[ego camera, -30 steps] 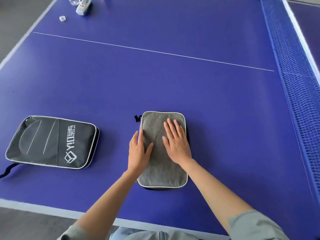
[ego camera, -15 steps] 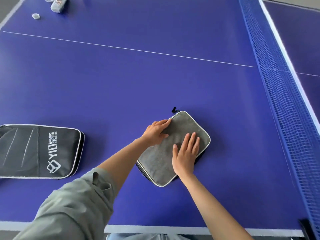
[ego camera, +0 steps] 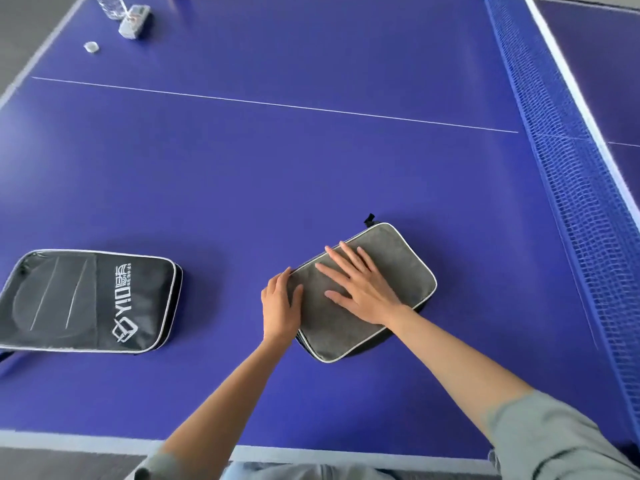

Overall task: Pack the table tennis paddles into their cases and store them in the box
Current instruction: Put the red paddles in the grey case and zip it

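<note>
Since half a second ago the left hand (ego camera: 280,308) has slid from the far corner of the grey case (ego camera: 398,268) down to its near-left edge, and the right hand (ego camera: 360,289) has shifted from the case's near end onto its middle; the case keeps its diagonal lie, far end pointing up and to the right. The right hand lies flat on the grey top, fingers (ego camera: 341,258) spread wide, gripping nothing. The left hand rests against the left edge, thumb on top and fingers curled loosely along the side; whether they pinch the edge I cannot tell. A black zip tab (ego camera: 369,219) sticks out at the far corner. The case sits on the blue table (ego camera: 311,168), a little right of centre and near the person's edge. A black case (ego camera: 86,303) with white lettering lies flat well to the left, apart from both hands. The net (ego camera: 568,168) runs along the right side. At the far left corner stand a clear bottle (ego camera: 110,5), a small grey box (ego camera: 134,20) beside it, and a small cap (ego camera: 91,47) nearby
</note>
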Demonstrator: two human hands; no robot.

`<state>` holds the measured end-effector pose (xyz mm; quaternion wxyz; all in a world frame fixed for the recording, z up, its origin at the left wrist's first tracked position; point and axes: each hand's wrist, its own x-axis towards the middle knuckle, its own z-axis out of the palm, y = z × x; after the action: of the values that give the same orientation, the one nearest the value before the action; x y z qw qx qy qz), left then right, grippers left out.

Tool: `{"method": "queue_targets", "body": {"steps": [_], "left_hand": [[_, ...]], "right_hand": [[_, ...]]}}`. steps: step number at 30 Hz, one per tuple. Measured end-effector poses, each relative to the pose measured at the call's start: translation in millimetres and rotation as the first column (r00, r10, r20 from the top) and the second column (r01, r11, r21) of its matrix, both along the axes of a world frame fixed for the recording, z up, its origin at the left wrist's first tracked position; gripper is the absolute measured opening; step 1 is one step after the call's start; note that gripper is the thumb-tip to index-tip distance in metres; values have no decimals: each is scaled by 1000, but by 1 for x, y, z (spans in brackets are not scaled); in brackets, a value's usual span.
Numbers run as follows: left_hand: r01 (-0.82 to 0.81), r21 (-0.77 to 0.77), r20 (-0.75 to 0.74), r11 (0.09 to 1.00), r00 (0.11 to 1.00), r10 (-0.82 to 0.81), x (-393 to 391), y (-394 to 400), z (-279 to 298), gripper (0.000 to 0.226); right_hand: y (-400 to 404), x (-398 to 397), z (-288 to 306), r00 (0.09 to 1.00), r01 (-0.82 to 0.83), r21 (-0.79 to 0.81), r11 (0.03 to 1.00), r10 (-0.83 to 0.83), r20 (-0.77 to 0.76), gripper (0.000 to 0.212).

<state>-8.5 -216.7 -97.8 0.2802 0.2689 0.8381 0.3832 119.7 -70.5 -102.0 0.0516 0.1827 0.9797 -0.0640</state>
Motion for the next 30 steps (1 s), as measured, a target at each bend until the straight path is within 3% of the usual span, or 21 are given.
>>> {"method": "queue_targets", "body": {"steps": [3, 7, 14, 16, 20, 25, 30], "left_hand": [[-81, 37, 76, 996, 994, 78, 2, -9, -5, 44], [-56, 46, 74, 997, 996, 52, -3, 1, -6, 44], [101, 67, 134, 993, 985, -110, -30, 35, -2, 34], [137, 85, 159, 987, 976, -149, -39, 36, -3, 36], [239, 59, 115, 969, 963, -244, -58, 29, -3, 47], [334, 2, -29, 943, 942, -334, -70, 33, -9, 34], [302, -35, -107, 953, 947, -304, -67, 36, -13, 27]], "right_hand": [[-3, 1, -7, 999, 35, 46, 998, -34, -29, 55], [-13, 5, -8, 984, 170, 26, 985, -168, -66, 53], [-57, 5, -10, 827, 556, 11, 831, -552, -108, 53], [-60, 1, -10, 837, 542, 18, 840, -537, -108, 53], [-55, 1, -14, 948, 307, 12, 952, -305, -88, 57], [-55, 1, -15, 946, 315, 2, 949, -314, -80, 57], [-56, 1, -13, 947, 310, -6, 951, -309, -91, 56]]}}
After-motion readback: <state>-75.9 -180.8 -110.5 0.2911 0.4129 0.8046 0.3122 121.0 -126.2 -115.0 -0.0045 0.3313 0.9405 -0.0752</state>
